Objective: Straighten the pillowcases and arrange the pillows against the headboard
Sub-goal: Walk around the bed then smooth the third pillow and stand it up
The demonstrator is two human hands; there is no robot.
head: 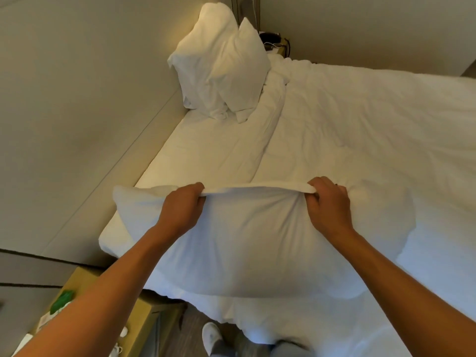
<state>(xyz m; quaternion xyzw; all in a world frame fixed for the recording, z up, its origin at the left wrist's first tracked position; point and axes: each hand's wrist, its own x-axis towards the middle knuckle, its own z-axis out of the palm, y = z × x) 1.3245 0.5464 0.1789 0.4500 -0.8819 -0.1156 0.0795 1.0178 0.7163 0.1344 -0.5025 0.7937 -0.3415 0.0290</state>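
A white pillow (252, 243) lies across the near corner of the bed. My left hand (184, 207) and my right hand (327, 202) both grip its far edge, pulling the pillowcase fabric taut between them into a stretched fold. Two more white pillows (221, 65) stand leaning together at the far end of the bed against the padded beige headboard (85, 119); the left one has a loose, wrinkled case. A crumpled white duvet (360, 130) covers the right part of the mattress.
A wooden bedside table (139, 315) stands at the lower left with a green object (61, 301) and small white items on it. A far nightstand (277, 43) holds dark objects and cables. My feet, one in a white shoe (211, 336), stand on the floor below.
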